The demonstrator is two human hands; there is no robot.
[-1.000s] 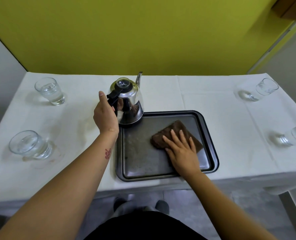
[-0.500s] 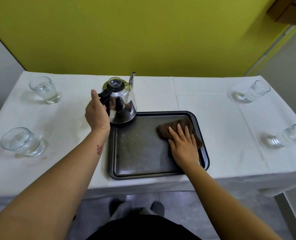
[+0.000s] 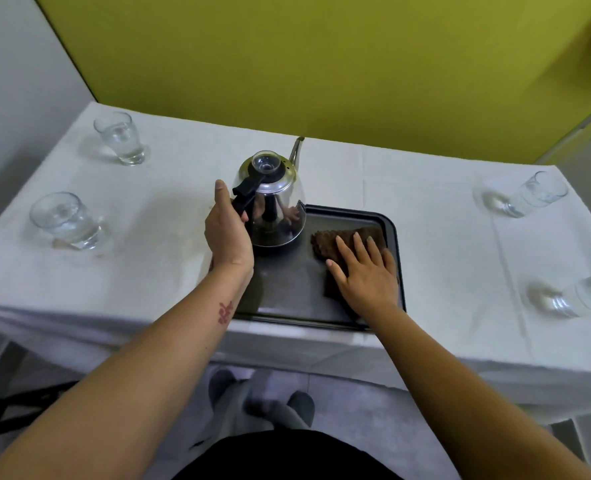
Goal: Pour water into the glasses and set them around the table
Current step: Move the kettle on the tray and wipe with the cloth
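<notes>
A shiny steel kettle point(image 3: 273, 199) with a black handle stands upright at the far left corner of a dark tray point(image 3: 287, 292). My left hand point(image 3: 228, 233) is wrapped around its handle. My right hand point(image 3: 363, 271) lies flat, fingers spread, on a brown cloth point(image 3: 342, 237) in the tray's right part. Two glasses holding water stand on the left of the white table, one far point(image 3: 121, 136) and one near point(image 3: 67, 220). Two more glasses holding water stand on the right, one far point(image 3: 526, 194) and one near point(image 3: 581, 296).
The table point(image 3: 436, 244) has a white cloth and backs onto a yellow-green wall. Its front edge runs just below the tray. My feet show on the grey floor beneath. A dark frame sits at the lower left.
My right hand with the cloth has slid toward the tray's right edge. The camera has dropped and tilted. My left hand stays on the kettle's handle.
</notes>
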